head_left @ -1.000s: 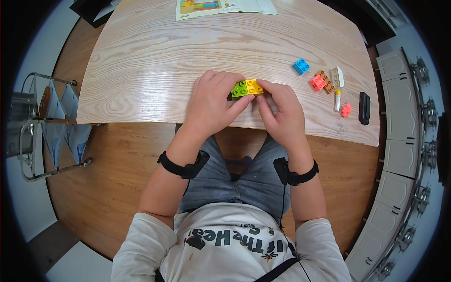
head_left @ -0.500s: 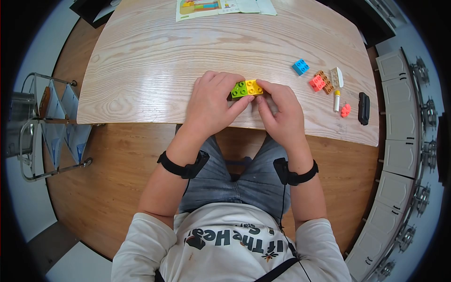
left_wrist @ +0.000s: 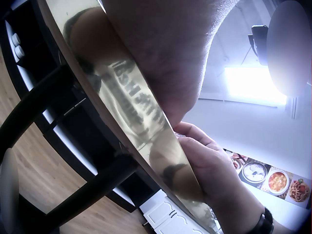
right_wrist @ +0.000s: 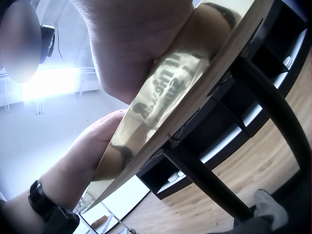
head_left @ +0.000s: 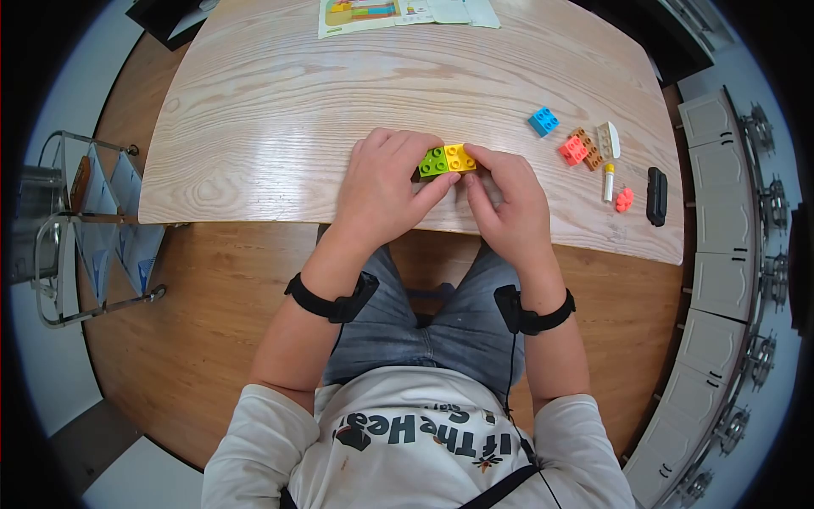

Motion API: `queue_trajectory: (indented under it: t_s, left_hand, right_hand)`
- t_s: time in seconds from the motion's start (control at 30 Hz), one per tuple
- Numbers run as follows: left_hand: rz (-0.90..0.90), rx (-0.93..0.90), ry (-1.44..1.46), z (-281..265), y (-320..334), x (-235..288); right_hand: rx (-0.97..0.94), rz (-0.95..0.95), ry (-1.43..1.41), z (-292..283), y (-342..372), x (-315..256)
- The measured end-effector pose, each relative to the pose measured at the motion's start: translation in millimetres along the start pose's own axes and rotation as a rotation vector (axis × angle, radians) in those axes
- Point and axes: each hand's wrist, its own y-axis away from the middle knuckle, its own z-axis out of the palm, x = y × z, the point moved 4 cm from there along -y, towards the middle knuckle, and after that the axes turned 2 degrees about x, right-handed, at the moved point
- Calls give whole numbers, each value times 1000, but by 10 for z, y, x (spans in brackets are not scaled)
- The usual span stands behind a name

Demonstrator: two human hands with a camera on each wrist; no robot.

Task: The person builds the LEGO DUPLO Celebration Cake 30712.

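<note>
In the head view a green brick (head_left: pixel 433 162) and a yellow brick (head_left: pixel 459 159) lie side by side, touching, near the table's front edge. My left hand (head_left: pixel 382 182) grips the green brick from the left, thumb at its near side. From the right, my right hand (head_left: pixel 510 202) pinches the yellow brick between thumb and forefinger. The studs of both bricks face up; their undersides are hidden. Both wrist views show the hands low along the tabletop, with the bricks out of sight.
On the right of the table (head_left: pixel 280 102) lie a blue brick (head_left: pixel 543 121), a red brick (head_left: pixel 572 150) on or against a brown one (head_left: pixel 587 145), a white piece (head_left: pixel 608 140), a yellow-tipped white stick (head_left: pixel 609 183), a pink piece (head_left: pixel 625 200) and a black case (head_left: pixel 657 196). Printed sheets (head_left: pixel 365 19) lie at the far edge.
</note>
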Motion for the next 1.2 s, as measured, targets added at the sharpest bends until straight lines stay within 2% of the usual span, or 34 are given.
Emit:
queue_trajectory:
  t_s: [1.2]
  left_hand:
    - [-10,-11,-8,-3,-5,12]
  right_hand:
    - [8,1,-19,-9,8,19]
